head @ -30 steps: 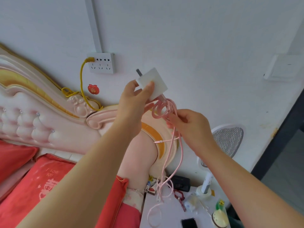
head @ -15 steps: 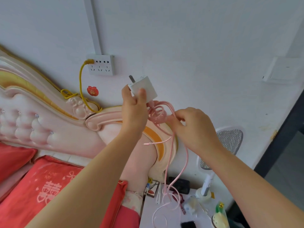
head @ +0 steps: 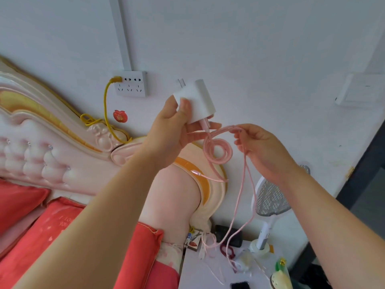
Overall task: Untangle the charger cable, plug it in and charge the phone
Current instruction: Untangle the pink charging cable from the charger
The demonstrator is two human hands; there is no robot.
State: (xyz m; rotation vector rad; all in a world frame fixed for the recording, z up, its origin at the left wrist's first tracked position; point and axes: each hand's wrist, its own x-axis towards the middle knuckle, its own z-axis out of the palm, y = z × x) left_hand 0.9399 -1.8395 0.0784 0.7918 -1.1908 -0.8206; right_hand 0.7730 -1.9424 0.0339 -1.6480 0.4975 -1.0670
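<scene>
The left hand [head: 170, 130] grips the white charger [head: 195, 101] between thumb and fingers right of the wall socket [head: 131, 85], the right hand [head: 262, 149] pinches its looped pink cable [head: 227, 129], which trails down to the worktop [head: 198, 274] where the phone [head: 239, 285] lies.

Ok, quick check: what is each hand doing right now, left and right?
Left hand: grips the white charger adapter, prongs up.
Right hand: pinches the pink cable at its fingertips.
</scene>
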